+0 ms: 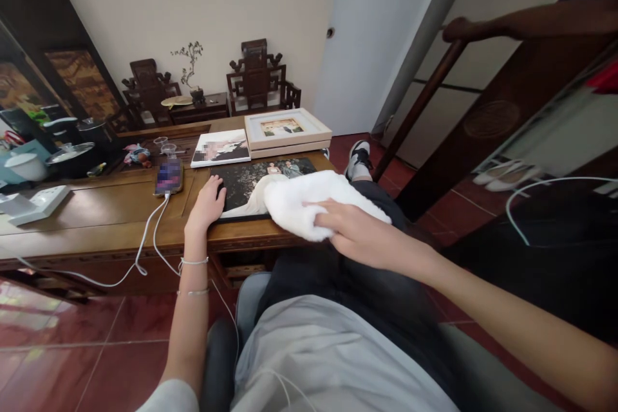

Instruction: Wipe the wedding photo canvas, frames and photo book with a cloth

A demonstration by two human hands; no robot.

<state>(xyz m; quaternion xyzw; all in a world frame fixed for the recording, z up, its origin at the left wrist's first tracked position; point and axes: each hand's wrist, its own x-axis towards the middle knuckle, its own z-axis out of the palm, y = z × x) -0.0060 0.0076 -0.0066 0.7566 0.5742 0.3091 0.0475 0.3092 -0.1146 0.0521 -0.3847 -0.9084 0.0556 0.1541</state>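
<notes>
A dark photo panel (236, 183), printed with two people and a long pale dress, lies flat at the front edge of the wooden table. My left hand (207, 203) rests on the panel's left edge, fingers stretched out. A fluffy white cloth (294, 203) is gripped in my right hand (345, 228), the fingers closed on its near side. The cloth covers the panel's right part and hangs past the table corner, hiding what is beneath it.
Behind the panel lie a white-edged picture (226, 147) and stacked frames (290, 132). A phone (168, 177) with a white charging cable (145, 238), a power strip (41, 206) and a lidded pot (72, 158) stand leftward on the table (116, 219). A wooden chair back (483, 103) rises at right.
</notes>
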